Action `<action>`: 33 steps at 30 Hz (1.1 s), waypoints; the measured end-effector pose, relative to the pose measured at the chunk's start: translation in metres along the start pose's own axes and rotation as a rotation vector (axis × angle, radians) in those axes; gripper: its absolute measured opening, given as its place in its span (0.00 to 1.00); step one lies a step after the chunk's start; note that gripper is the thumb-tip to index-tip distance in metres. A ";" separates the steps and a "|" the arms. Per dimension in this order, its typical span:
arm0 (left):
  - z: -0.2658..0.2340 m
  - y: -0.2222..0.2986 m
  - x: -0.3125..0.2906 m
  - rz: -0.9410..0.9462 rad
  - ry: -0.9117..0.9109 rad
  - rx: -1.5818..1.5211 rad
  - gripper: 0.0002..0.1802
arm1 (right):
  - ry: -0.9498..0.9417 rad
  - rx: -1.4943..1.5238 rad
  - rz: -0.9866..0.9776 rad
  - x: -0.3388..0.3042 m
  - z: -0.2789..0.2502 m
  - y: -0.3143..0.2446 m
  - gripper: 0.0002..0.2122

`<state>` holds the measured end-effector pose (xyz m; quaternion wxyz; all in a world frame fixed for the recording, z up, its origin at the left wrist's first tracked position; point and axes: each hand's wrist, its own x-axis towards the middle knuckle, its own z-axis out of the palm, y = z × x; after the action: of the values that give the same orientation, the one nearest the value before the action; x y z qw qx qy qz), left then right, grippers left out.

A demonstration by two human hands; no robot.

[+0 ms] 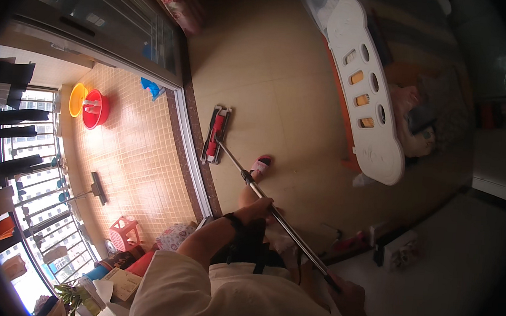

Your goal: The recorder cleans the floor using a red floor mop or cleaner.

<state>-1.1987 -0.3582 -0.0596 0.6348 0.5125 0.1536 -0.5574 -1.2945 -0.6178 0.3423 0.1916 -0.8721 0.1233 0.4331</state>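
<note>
My left hand (255,209), with a dark band on its wrist, is closed round the metal pole of a mop (294,235). Lower down to the right, my right hand (349,297) grips the dark end of the same pole. The pole slants away to the upper left and joins a flat red and grey mop head (215,135). That head rests on the beige tiled floor (270,94), close beside the sliding door track. One of my feet, in a pink slipper (261,164), stands just right of the pole.
Left of the door track (191,144), a balcony holds a red basin (93,117), a yellow basin (77,99), a pink stool (124,233) and a grey long-handled floor tool (98,188). A long white panel with oval holes (379,141) borders the right side. Boxes (123,284) crowd the lower left.
</note>
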 end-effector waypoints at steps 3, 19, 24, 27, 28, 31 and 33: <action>-0.063 0.061 0.010 -0.056 0.170 -0.224 0.21 | 0.096 0.079 -0.055 0.067 -0.014 -0.051 0.20; 0.003 0.167 0.124 -0.293 0.135 0.143 0.19 | 0.263 0.630 0.108 0.085 0.000 -0.002 0.18; 0.129 0.072 0.120 -0.336 -0.022 0.428 0.20 | 0.260 0.627 0.292 -0.029 0.070 0.065 0.19; 0.224 0.011 0.097 -0.496 -0.122 0.519 0.15 | 0.210 0.748 0.530 -0.113 0.124 0.096 0.19; 0.219 -0.033 0.098 -0.391 -0.233 0.494 0.11 | 0.093 0.805 0.668 -0.131 0.129 0.101 0.19; 0.234 -0.135 0.066 1.036 -0.499 0.746 0.09 | 0.096 0.944 0.719 -0.169 0.144 0.119 0.19; 0.286 -0.130 0.028 0.638 -0.755 0.779 0.11 | 0.126 1.119 0.806 -0.196 0.156 0.124 0.18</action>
<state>-1.4094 -0.5898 -0.0216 0.5472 0.4945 -0.4558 -0.4983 -1.5692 -0.6502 0.3855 0.4294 -0.5518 0.6534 0.2901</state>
